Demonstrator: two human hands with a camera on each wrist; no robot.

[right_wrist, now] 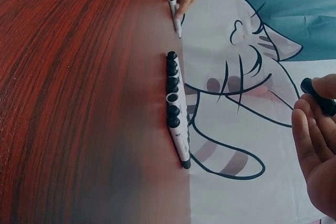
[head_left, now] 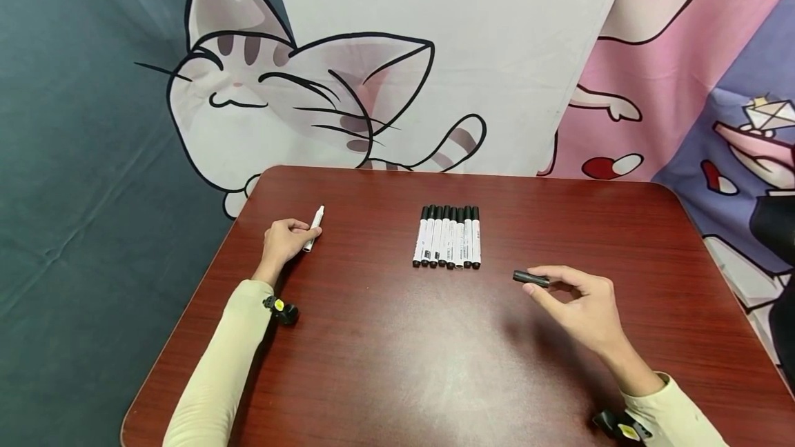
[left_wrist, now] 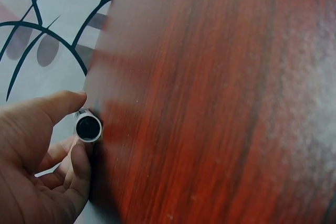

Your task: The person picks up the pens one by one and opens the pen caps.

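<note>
My left hand point(head_left: 286, 243) pinches an uncapped white marker point(head_left: 315, 227) near the table's far left, its bare tip pointing away. In the left wrist view the round dark end of this marker point(left_wrist: 88, 128) faces the camera between thumb and fingers. Over the table's right side, my right hand point(head_left: 580, 305) holds a black marker cap point(head_left: 531, 279) between thumb and fingertips, raised above the surface. Between the hands lies a row of several white markers point(head_left: 446, 236) side by side, black caps at the far end.
The reddish-brown wooden table point(head_left: 385, 336) has rounded corners. Behind it hangs a white cloth with a cartoon cat point(head_left: 248, 88). A dark green curtain point(head_left: 81, 157) is at the left, and a black object point(head_left: 782, 226) stands past the right edge.
</note>
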